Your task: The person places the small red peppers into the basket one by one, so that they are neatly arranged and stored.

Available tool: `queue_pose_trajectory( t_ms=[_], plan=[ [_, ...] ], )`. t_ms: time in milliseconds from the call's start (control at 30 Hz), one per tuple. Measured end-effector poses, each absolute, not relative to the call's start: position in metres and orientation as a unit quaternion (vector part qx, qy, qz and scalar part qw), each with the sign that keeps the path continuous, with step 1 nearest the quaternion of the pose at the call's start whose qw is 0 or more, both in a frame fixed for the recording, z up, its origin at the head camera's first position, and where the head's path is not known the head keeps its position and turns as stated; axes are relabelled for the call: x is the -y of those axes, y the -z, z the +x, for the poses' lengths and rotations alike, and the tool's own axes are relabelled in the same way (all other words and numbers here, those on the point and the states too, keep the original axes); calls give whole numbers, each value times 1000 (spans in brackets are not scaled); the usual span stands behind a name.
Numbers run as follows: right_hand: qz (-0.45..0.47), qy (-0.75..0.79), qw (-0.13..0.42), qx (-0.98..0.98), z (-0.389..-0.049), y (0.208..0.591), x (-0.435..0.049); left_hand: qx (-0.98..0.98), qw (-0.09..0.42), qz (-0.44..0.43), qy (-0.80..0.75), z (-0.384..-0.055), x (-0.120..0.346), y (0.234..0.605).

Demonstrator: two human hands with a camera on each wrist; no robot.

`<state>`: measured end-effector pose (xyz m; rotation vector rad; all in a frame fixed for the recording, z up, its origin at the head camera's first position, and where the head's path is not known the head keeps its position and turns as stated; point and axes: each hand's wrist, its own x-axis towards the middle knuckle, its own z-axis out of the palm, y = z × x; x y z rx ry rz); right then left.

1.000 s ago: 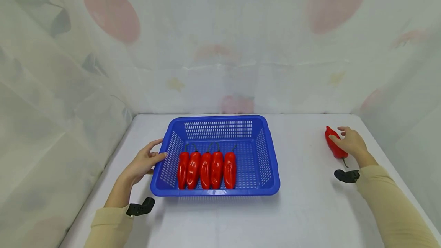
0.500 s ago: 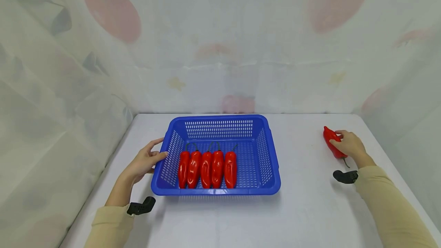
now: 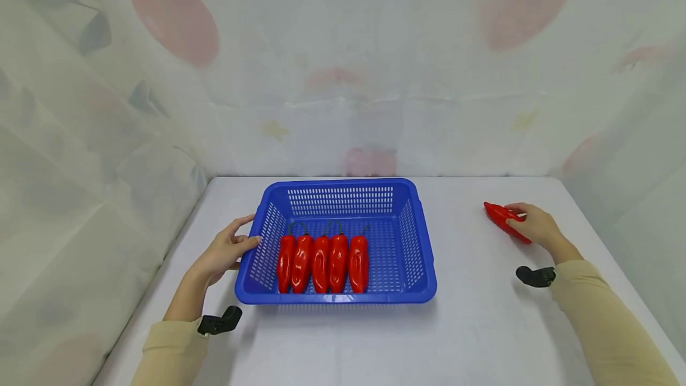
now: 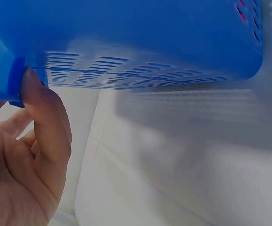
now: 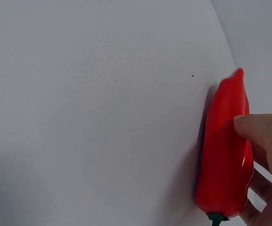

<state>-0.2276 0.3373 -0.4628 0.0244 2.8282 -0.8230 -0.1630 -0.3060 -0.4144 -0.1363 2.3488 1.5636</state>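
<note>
My left hand grips the left rim of a blue plastic basket, thumb on top and fingers beneath the edge. In the left wrist view the fingers curl up against that rim. Several red peppers lie side by side in the basket, green stems toward the back. Far to the right, my right hand pinches one more red pepper. The right wrist view shows the thumb on this pepper's side, with its green stem toward the bottom; the other fingers are partly hidden behind it.
A white table carries everything. Patterned pale cloth hangs behind and along both sides. Each wrist wears a black camera mount, one at the left sleeve and one at the right.
My right hand has closed its fingers on the lone pepper and shifted it slightly left, turning it somewhat. The left hand and the basket have stayed in place.
</note>
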Motion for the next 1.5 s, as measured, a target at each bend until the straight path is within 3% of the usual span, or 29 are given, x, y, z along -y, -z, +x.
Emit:
queue_pose_trajectory(
  t_ms=[300, 933, 1033, 1267, 1500],
  plan=[
    [-19, 287, 111, -951, -229, 463, -334, -817, 159, -46, -552, -162, 305, 412],
    [-83, 254, 51, -962, -229, 461, -328, -819, 157, -52, -550, -164, 305, 417],
    [-74, 271, 36, -959, -227, 460, -324, -818, 157, -50, -551, -164, 305, 417],
    [-24, 303, -59, -951, -222, 460, -317, -816, 156, -53, -553, -163, 305, 415],
    [74, 305, -89, -945, -217, 462, -315, -817, 158, -45, -552, -163, 306, 415]
  ],
)
